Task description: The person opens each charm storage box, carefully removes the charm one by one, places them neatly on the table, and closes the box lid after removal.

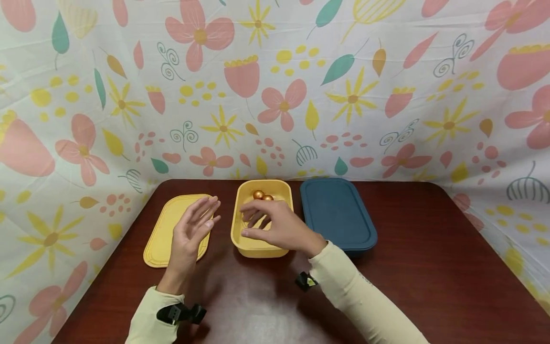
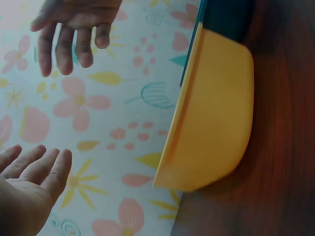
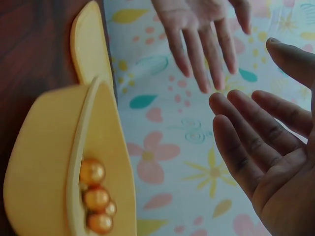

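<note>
A yellow open container [image 1: 259, 252] stands upright in the middle of the table. Several shiny copper-coloured balls [image 3: 97, 199] lie inside it, two of them visible at its far end in the head view. Above the container hovers my right hand [image 1: 277, 223], fingers spread and loosely bent, nothing in its grasp. My left hand [image 1: 189, 236] is raised over the right edge of a flat yellow lid [image 1: 165, 231], palm turned inward and fingers extended, also holding nothing. In the right wrist view both hands appear above the container's rim, apart from each other.
To the right of the yellow container is a dark blue box with its lid on [image 1: 337, 212]. Everything stands on a dark reddish-brown table [image 1: 423, 267]. A flower-patterned cloth [image 1: 283, 138] hangs behind the table and along its sides.
</note>
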The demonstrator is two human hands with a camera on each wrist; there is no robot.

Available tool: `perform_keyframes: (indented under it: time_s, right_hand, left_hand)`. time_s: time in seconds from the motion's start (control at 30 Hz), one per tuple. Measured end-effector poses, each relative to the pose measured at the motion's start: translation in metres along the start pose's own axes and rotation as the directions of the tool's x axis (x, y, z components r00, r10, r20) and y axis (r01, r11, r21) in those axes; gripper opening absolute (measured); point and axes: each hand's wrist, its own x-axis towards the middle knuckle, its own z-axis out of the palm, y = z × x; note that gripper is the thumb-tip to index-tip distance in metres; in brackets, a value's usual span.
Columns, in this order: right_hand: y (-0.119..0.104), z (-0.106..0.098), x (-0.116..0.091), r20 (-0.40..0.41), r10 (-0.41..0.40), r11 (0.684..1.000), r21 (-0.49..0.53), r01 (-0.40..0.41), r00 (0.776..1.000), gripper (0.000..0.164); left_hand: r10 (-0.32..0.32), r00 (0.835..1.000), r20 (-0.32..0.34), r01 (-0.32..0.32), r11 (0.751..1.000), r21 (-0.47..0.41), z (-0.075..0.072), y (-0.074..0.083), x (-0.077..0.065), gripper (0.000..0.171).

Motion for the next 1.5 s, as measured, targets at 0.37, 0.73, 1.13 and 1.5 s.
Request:
perform_keyframes:
  time_s: [0.37,0.73,1.13,1.5]
  right_hand:
    - [0.013,-0.034,-0.025,-0.049,0.036,0.996,-0.078,-0.04,0.998,0.049]
    - [0.027,-0.049,-0.046,-0.066,0.05,0.993,-0.099,-0.056,0.997,0.055]
    - [0.04,-0.065,-0.067,-0.127,0.053,0.982,-0.174,-0.074,0.991,0.059]
    - [0.049,-0.082,-0.087,-0.184,0.072,0.975,-0.195,-0.108,0.98,0.063]
  left_hand:
    - [-0.044,0.998,0.053,0.045,0.999,-0.011,0.031,-0.006,0.012,0.051]
    - [-0.131,0.985,0.113,0.127,0.991,0.041,0.058,-0.012,0.015,0.055]
    - [-0.193,0.961,0.197,0.199,0.98,-0.014,0.094,-0.03,0.015,0.057]
    - [-0.273,0.928,0.253,0.285,0.958,-0.01,0.129,-0.048,0.012,0.06]
